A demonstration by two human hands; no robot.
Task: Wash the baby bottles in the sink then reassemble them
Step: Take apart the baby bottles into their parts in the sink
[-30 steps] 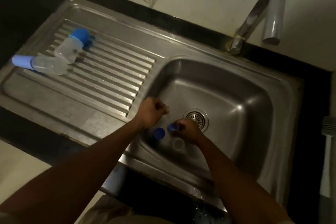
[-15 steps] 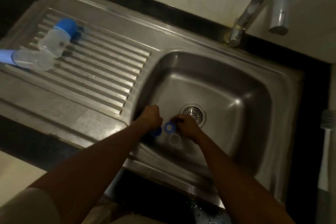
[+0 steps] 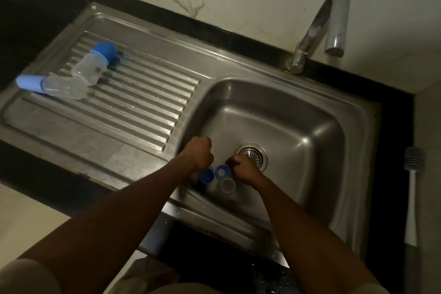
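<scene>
My left hand (image 3: 198, 153) is curled into a fist over the left side of the sink basin (image 3: 298, 126); its underside is hidden, so I cannot tell if it holds anything. My right hand (image 3: 243, 170) has curled fingers, and its fingertips pinch the edge of a blue ring (image 3: 223, 171) low in the basin. A dark blue cap (image 3: 207, 175) lies open side up just below my left hand. A clear bottle (image 3: 228, 185) stands beside the ring, mouth upward. Two capped clear bottles lie on the drainboard, one with a blue cap (image 3: 95, 67), one with a pale blue cap (image 3: 57, 86).
The drain strainer (image 3: 251, 155) sits just beyond my right hand. A chrome faucet (image 3: 319, 24) curves over the basin's back right corner, with no water running. A white brush (image 3: 412, 188) stands at the right edge. The ribbed drainboard (image 3: 143, 102) lies to the left.
My hands stay low in the basin around the blue parts. The blue ring now lies flat with its hole showing beside my right fingertips. The camera view shifted slightly.
</scene>
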